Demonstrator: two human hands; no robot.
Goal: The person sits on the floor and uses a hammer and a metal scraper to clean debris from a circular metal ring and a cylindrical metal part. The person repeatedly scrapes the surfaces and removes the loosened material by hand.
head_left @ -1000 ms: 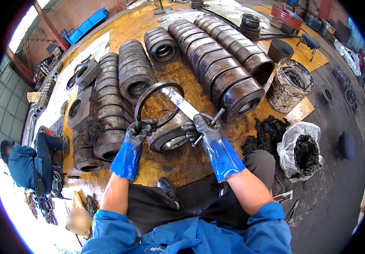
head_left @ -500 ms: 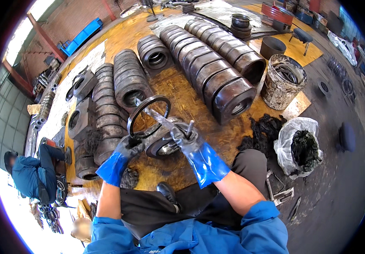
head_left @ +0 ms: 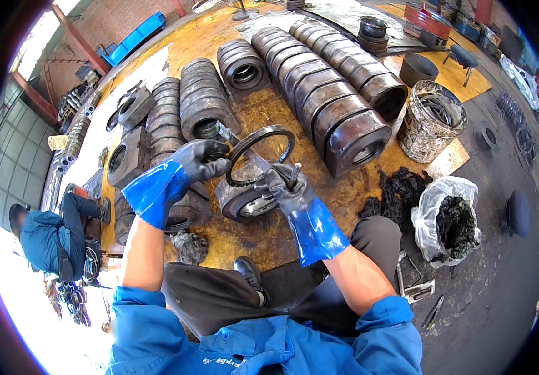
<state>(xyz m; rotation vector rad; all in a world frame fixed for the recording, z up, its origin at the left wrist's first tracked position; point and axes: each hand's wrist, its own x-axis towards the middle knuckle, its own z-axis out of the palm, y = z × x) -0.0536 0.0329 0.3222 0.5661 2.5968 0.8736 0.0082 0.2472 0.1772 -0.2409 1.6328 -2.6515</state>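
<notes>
A dark metal ring (head_left: pixel 287 133) is held up in front of me, tilted, above a thick round part (head_left: pixel 227 199) with a shiny bore. My left hand (head_left: pixel 204 161), in a black-and-blue rubber glove, has its fingers curled at the ring's left edge. My right hand (head_left: pixel 288 187), gloved alike, is closed around a long, narrow, pale tool (head_left: pixel 259 161) whose strip passes behind the ring's opening; its exact kind is unclear. A thin grey end of it sticks up beside the thumb. The right fingertips lie close to the ring's lower edge; whether they touch it is unclear.
Rows of heavy dark rings (head_left: pixel 319 94) lie on the stained floor boards ahead. On the right stand a grimy bucket (head_left: pixel 429 134) and a plastic-lined container (head_left: pixel 423 222) of black matter. A black tangled heap (head_left: pixel 401 195) lies beside it. Another person (head_left: pixel 50 240) sits far left.
The ring has moved right in view and tilted differently. My left hand has risen from the ring's lower edge to its left side. My right hand has shifted slightly right, keeping the tool.
</notes>
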